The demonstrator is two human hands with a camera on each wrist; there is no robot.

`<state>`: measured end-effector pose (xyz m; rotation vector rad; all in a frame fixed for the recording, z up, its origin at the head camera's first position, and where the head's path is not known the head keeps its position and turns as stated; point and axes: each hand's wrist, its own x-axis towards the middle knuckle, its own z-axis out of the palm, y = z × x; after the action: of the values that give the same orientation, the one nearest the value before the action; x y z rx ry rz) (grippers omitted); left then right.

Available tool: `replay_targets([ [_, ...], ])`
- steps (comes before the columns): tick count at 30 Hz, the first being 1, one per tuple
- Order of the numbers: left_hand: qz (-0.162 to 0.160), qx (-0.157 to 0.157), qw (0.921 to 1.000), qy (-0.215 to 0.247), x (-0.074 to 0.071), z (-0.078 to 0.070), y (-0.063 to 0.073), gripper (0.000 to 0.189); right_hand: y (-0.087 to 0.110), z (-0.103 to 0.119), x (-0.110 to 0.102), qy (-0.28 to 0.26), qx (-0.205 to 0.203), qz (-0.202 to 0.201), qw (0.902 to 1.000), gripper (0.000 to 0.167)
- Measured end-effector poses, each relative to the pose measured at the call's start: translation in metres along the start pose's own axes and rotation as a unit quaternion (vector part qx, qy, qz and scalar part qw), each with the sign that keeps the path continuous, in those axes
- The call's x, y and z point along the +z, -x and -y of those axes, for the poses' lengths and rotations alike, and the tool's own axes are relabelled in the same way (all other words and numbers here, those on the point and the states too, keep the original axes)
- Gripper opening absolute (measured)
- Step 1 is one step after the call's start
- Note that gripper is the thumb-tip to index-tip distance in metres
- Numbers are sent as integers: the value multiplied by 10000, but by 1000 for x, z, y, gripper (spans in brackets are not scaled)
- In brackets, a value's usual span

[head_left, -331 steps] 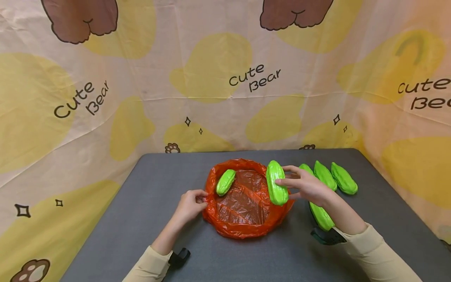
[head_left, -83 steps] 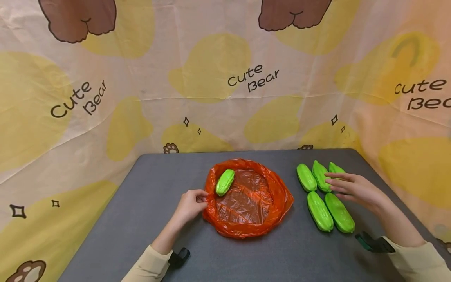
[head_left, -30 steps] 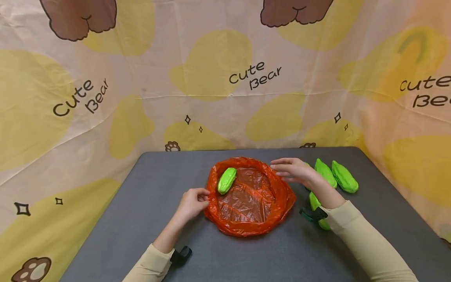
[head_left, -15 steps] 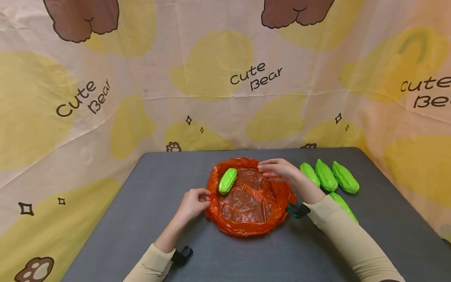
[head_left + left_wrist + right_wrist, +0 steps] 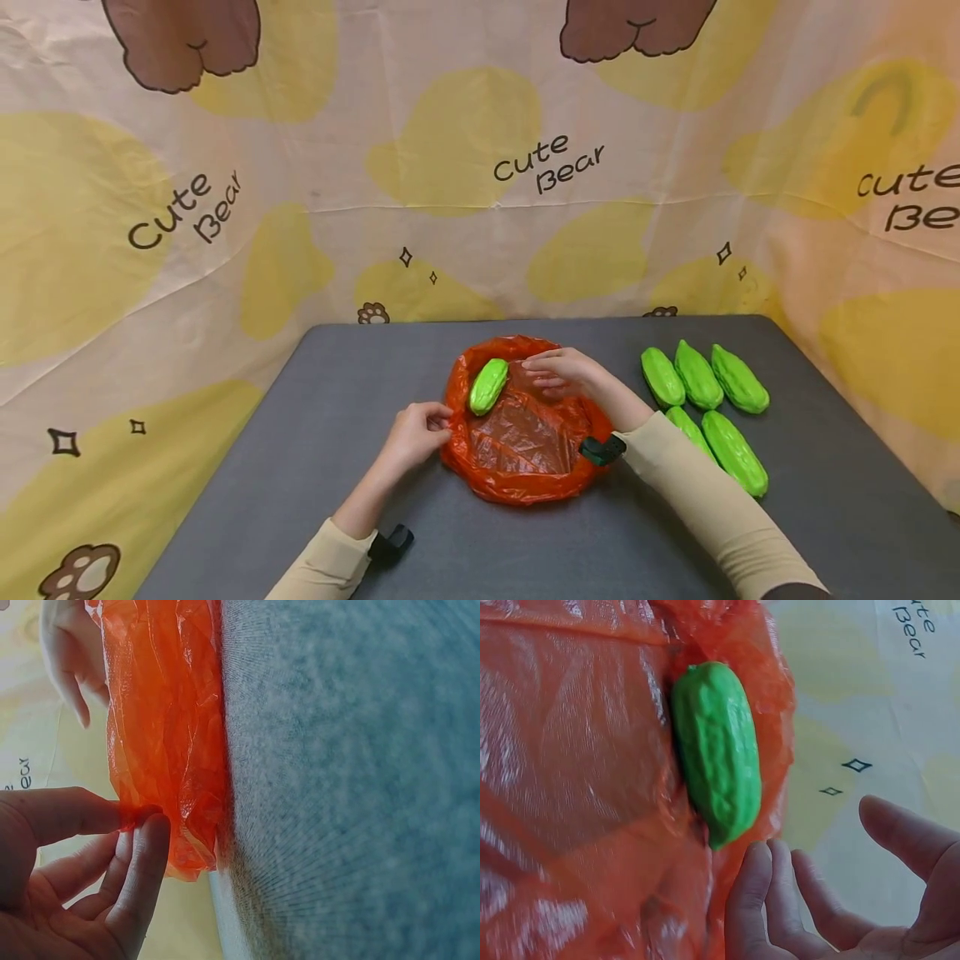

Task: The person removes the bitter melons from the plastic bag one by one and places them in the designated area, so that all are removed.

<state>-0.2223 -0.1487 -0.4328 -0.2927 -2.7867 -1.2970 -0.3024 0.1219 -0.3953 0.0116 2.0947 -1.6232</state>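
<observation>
A red plastic bag point(image 5: 517, 490) stands with its mouth spread wide and its rim rolled. My left hand point(image 5: 417, 433) pinches the bag's left rim between thumb and forefinger, as the left wrist view shows up close. Inside the bag, against its left wall, lies a bumpy bright green bitter melon point(image 5: 489, 387). My right hand point(image 5: 567, 372) hovers over the bag's far right part, fingers spread and holding nothing. In the right wrist view its fingertips are just short of the bitter melon point(image 5: 718, 754), apart from it.
To the right of the bag, several more green bitter melons point(image 5: 696, 375) lie in two rows on the grey table point(image 5: 300, 467). My right sleeve partly covers a front one. A patterned cloth point(image 5: 450, 167) hangs behind and at the sides.
Earlier my right hand held a bitter melon above the bag; that melon now lies in the right-hand group. The hand has since moved left over the bag. My left hand has stayed at the rim.
</observation>
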Motion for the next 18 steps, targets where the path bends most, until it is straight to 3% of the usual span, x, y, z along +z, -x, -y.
replay_targets([
  [7, -27, 48, 10000, 50, 1, 0, 0, 20, -10, 0, 15, -138, 36, 158, 9998, 49],
  [18, 7, 30, 10000, 67, 1, 2, 0, 20, -34, -9, 29, -595, 420, 139, 9972, 57],
])
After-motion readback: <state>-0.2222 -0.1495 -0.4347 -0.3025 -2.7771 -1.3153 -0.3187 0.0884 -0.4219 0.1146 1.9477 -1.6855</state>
